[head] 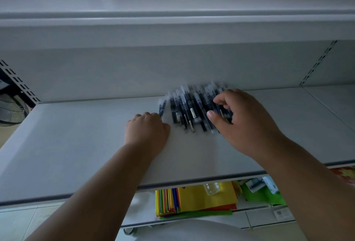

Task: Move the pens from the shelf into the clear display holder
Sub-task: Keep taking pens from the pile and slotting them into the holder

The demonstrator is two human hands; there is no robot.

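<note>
1. Pens (189,106), a loose heap of dark-barrelled ones with clear caps and small white labels, lie toward the back of the pale grey metal shelf (76,144), close to its rear wall; the picture is blurred there, so I cannot count them.
2. The left hand (147,129) rests knuckles-up on the shelf at the left edge of the heap, fingers curled under and touching the outermost pen; whether it actually pinches that pen I cannot tell.
3. The right hand (240,119) lies over the right side of the heap, fingers bent and spread across the barrels, thumb pointing toward the middle; it seems to be raking or gathering rather than holding a firm bundle.
4. The clear display holder is nowhere in view.
5. Step in hand, as I judge it: collecting the scattered pens into a bunch, the very start of the transfer.
6. The next move calls for squeezing both hands together so the pens line up parallel, then closing around a manageable bundle; round barrels roll easily, so stragglers may slip away.
7. Below, a stack of coloured paper sheets (201,200) sits on a lower shelf.
</note>
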